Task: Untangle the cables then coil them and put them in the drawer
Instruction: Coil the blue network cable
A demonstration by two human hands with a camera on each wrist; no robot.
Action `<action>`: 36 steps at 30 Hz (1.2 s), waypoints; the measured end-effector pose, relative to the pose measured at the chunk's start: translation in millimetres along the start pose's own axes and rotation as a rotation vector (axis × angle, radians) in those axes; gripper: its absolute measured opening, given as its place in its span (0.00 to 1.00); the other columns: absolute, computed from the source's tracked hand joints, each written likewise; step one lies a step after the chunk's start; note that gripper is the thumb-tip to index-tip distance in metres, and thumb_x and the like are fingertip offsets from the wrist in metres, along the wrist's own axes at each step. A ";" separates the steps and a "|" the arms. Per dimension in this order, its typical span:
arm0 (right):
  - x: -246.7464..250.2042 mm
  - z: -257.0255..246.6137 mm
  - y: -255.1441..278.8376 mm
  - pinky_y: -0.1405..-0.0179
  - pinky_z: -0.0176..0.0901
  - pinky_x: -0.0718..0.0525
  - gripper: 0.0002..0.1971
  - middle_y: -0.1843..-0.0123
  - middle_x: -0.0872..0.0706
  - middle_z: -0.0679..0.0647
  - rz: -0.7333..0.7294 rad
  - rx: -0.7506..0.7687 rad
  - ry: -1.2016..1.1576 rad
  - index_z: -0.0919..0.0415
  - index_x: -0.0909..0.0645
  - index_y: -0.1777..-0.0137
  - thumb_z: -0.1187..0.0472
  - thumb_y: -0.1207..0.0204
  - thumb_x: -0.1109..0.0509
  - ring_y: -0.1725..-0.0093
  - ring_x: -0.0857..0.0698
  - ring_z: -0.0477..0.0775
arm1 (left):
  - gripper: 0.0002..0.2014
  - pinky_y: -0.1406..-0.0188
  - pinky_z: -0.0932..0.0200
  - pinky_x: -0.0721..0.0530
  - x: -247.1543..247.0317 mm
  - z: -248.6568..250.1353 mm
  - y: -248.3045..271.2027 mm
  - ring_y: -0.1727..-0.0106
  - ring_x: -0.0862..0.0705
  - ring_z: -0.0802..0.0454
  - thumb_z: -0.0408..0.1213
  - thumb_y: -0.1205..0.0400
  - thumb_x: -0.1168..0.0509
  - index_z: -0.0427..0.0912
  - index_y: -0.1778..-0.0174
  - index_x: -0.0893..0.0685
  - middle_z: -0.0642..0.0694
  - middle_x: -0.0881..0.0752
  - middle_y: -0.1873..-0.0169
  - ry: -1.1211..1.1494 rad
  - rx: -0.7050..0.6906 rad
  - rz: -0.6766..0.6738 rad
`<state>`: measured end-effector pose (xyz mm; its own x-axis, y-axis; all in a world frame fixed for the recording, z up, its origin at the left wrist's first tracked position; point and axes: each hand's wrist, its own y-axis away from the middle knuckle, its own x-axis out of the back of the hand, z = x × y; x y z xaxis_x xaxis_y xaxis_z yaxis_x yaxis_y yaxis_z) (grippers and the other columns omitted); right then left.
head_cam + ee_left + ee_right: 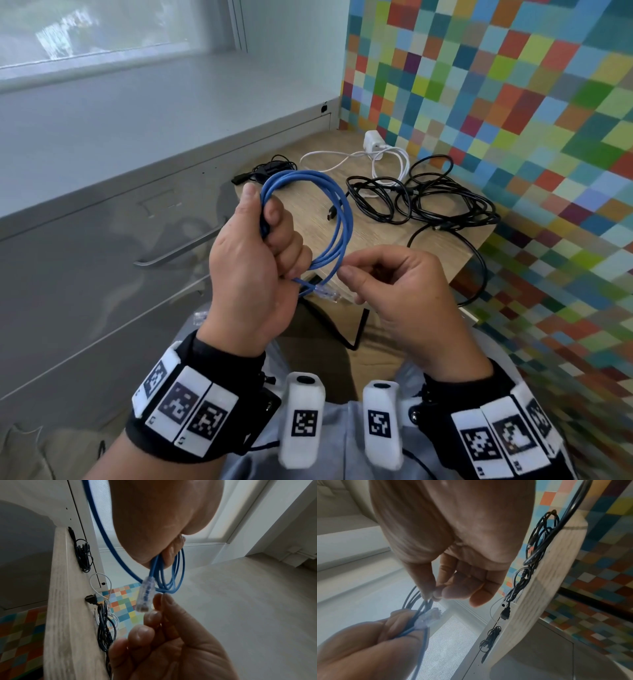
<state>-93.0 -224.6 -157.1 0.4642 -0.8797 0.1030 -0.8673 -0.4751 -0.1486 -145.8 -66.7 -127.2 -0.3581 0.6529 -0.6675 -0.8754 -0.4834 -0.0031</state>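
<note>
**Blue coil in the left fist, loose plug at five o'clock**

The wooden side table carries the tangled black cables. In front, the left hand grips the coiled blue Ethernet cable, loops opening toward one o'clock. The right hand, nearer, pinches the coil's bottom strand beside the dangling clear plug.

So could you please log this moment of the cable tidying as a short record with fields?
left hand: left hand grips the coiled blue cable, held up over the table edge
right hand: right hand pinches a strand of the coil between thumb and fingers
connector: clear plug hangs free below the left fist
table: wooden table carries a tangle of black cables, a white charger with cable and a small black bundle
drawer: cabinet drawer with metal handle, shut
</note>
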 end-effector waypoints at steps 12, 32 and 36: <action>-7.6 8.9 -2.5 0.47 0.52 0.06 0.07 0.57 0.05 0.52 0.184 0.079 0.016 0.56 0.09 0.51 0.69 0.19 0.24 0.54 0.05 0.52 | 0.23 0.83 0.61 0.45 -11.0 -2.3 7.8 0.80 0.50 0.55 0.51 0.07 0.50 0.47 0.67 0.30 0.53 0.42 0.79 0.069 0.068 -0.007; -23.5 -4.3 2.1 0.35 0.59 0.17 0.10 0.51 0.16 0.57 -0.214 -0.228 -0.671 0.57 0.22 0.64 0.58 0.23 0.28 0.46 0.14 0.55 | 0.23 0.79 0.57 0.36 -8.9 -21.5 0.7 0.82 0.42 0.55 0.51 0.07 0.47 0.46 0.68 0.27 0.52 0.40 0.81 0.032 0.007 0.154; -31.6 3.2 -0.1 0.33 0.66 0.17 0.13 0.53 0.18 0.52 -0.120 -0.102 -0.294 0.53 0.25 0.64 0.67 0.28 0.23 0.46 0.18 0.56 | 0.24 0.80 0.57 0.42 -6.4 -21.4 1.6 0.82 0.44 0.55 0.51 0.07 0.48 0.45 0.69 0.31 0.51 0.41 0.80 -0.013 -0.033 0.115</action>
<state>-107.0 -196.9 -163.5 0.5835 -0.7926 -0.1767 -0.8097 -0.5846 -0.0515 -137.9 -84.1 -138.9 -0.4603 0.5992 -0.6551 -0.8170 -0.5746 0.0484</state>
